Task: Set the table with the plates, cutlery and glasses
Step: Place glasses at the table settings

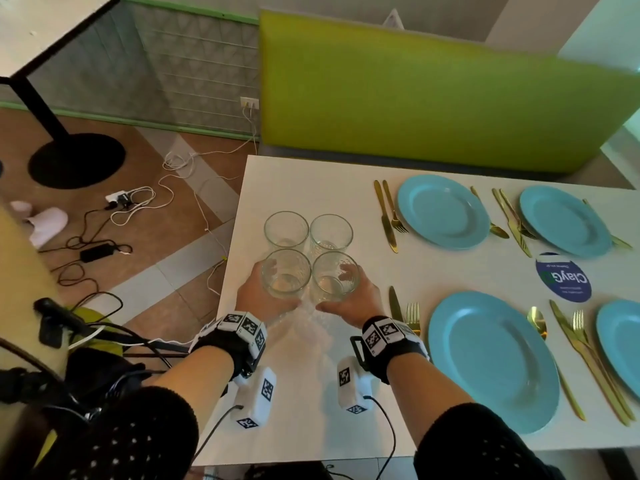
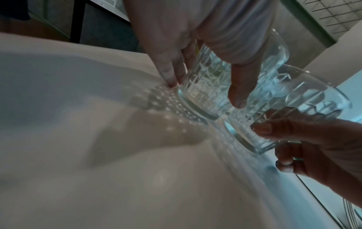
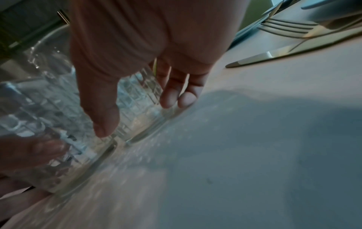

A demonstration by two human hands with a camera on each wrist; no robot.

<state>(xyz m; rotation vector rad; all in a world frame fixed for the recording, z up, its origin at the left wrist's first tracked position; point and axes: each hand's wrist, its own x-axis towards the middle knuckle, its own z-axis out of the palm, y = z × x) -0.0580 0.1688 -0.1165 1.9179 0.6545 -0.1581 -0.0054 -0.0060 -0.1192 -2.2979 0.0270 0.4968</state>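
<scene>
White table (image 1: 298, 188) fills the middle and right of the head view, with a lime-green bench back (image 1: 433, 98) behind it in the upper right and brown floor with tangled cables (image 1: 114, 216) at left. Four clear glasses stand upright in a tight square near the table's left edge: two far ones (image 1: 286, 230) (image 1: 331, 233) and two near ones. The left hand (image 1: 258, 294) wraps the near left glass (image 1: 286, 273), thumb on the near side and fingers round the far side; in the left wrist view the thumb and fingers clamp its patterned wall just above the base, which sits on the table. The right hand (image 1: 353, 303) clasps the near right glass (image 1: 334, 277) the same way; the right wrist view shows thumb and fingers pressed on either side of it low down. The two held glasses stand just beside each other.

Right of the glasses, four blue plates are laid out: two in the far row (image 1: 443, 211) (image 1: 564, 220), two in the near row (image 1: 491, 358) (image 1: 620, 341), the last one cut by the frame's right edge. Gold cutlery lies beside each plate; a knife (image 1: 394, 303) and fork (image 1: 412, 315) lie just right of the right hand. A round blue sticker (image 1: 562, 277) sits between the plate rows at right.
</scene>
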